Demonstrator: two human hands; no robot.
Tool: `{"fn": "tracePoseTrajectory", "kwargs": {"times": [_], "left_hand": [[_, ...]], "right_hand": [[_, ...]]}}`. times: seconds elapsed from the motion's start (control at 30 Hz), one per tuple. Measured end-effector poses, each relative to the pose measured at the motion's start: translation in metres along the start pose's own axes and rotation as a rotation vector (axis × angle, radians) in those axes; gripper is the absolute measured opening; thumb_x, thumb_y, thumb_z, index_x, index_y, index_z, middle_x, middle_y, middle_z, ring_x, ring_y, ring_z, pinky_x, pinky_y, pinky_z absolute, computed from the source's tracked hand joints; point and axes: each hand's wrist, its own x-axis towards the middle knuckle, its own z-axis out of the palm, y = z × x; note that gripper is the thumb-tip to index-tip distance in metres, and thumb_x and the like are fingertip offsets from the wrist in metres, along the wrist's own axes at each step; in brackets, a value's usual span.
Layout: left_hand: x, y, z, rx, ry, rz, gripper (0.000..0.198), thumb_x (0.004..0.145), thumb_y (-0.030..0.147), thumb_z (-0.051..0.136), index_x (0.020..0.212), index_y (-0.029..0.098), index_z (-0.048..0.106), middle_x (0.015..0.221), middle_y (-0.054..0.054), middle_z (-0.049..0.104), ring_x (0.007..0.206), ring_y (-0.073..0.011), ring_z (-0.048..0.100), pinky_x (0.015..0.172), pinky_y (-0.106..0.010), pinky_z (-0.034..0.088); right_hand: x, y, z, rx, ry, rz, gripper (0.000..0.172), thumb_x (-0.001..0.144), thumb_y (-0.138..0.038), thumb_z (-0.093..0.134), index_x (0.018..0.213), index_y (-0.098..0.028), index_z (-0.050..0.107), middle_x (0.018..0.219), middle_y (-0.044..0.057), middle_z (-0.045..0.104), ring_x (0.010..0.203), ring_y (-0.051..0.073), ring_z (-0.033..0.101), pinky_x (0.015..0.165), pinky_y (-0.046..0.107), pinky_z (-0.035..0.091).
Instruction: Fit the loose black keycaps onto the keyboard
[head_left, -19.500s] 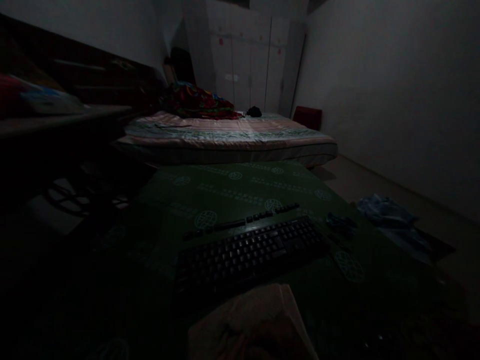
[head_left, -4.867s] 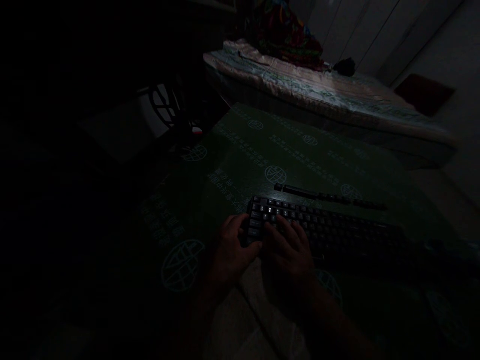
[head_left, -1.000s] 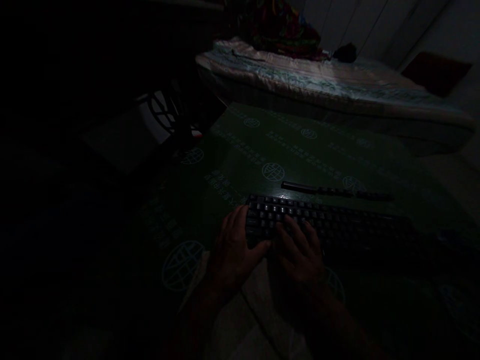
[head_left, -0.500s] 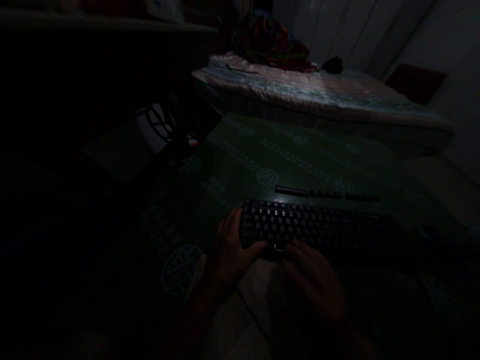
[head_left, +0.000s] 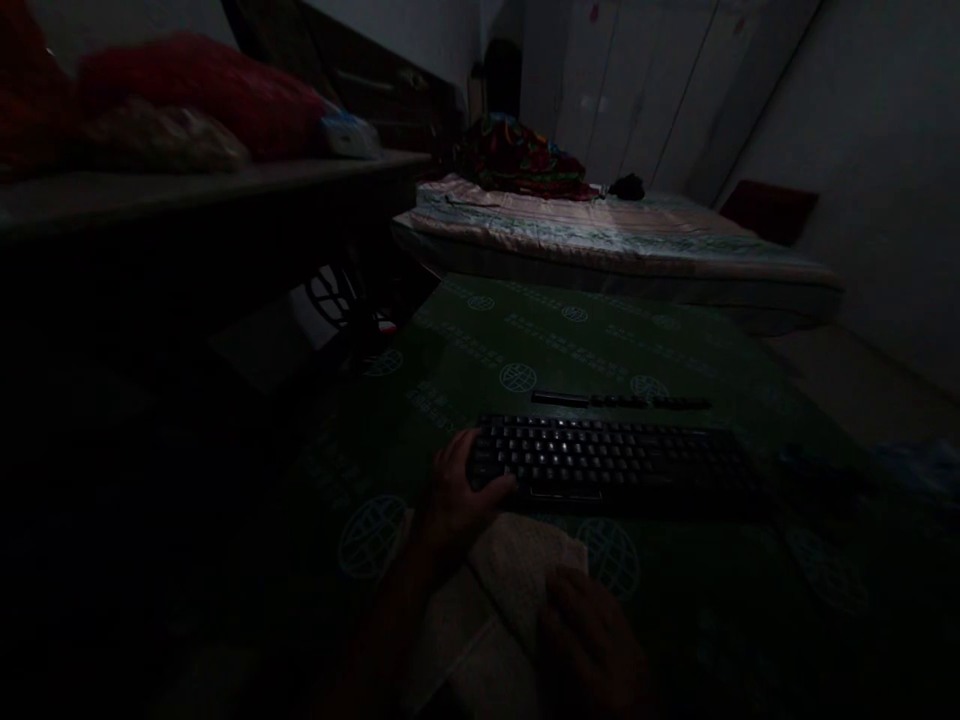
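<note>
Right hand point(head_left: 592, 630) nearest, low at a pale beige cloth point(head_left: 517, 550); too dark to tell whether its fingers hold anything. Left hand point(head_left: 454, 500): fingers together, thumb apart, clamped on the left end of the black plastic keyboard point(head_left: 637, 460), on the green printed tabletop point(head_left: 712, 350). Best braced firmly there (anti-skid). Beyond: loose black keycaps point(head_left: 619, 402), in a row.

Left hand point(head_left: 457, 495) hides lower left corner of keyboard point(head_left: 615, 460). Right hand point(head_left: 592, 635) dark, fingertips unclear. Wardrobe point(head_left: 622, 90) cut off at top.
</note>
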Motion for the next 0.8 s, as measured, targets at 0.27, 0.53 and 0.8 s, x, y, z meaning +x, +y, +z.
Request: {"fn": "tracePoseTrajectory", "kwargs": {"times": [0.27, 0.53, 0.8], "left_hand": [[-0.006, 0.016, -0.045, -0.035, 0.170, -0.006, 0.041, 0.076, 0.041, 0.054, 0.110, 0.018, 0.060, 0.121, -0.010, 0.061, 0.112, -0.0263, 0.056, 0.093, -0.042, 0.047], [-0.074, -0.020, -0.019, 0.526, 0.070, 0.263, 0.049, 0.077, 0.045, 0.054, 0.115, 0.013, 0.059, 0.127, -0.019, 0.056, 0.121, -0.0356, 0.048, 0.097, -0.053, 0.041], [-0.088, -0.019, -0.008, 0.731, 0.046, 0.268, 0.053, 0.081, 0.048, 0.050, 0.118, 0.011, 0.058, 0.128, -0.020, 0.055, 0.122, -0.0358, 0.047, 0.099, -0.054, 0.037]], "right_hand": [[0.000, -0.002, 0.006, 0.038, 0.084, 0.065, 0.027, 0.089, -0.016, 0.038, 0.096, -0.019, 0.064, 0.100, 0.008, 0.070, 0.097, 0.020, 0.064, 0.082, 0.033, 0.051], [0.002, -0.003, 0.007, 0.032, 0.139, 0.048, 0.029, 0.089, -0.015, 0.035, 0.098, -0.018, 0.063, 0.099, 0.008, 0.070, 0.096, 0.020, 0.064, 0.079, 0.033, 0.051], [-0.007, -0.007, 0.013, 0.041, 0.124, 0.078, 0.029, 0.088, -0.013, 0.037, 0.103, -0.017, 0.061, 0.103, 0.008, 0.069, 0.102, 0.021, 0.062, 0.084, 0.036, 0.050]]}}
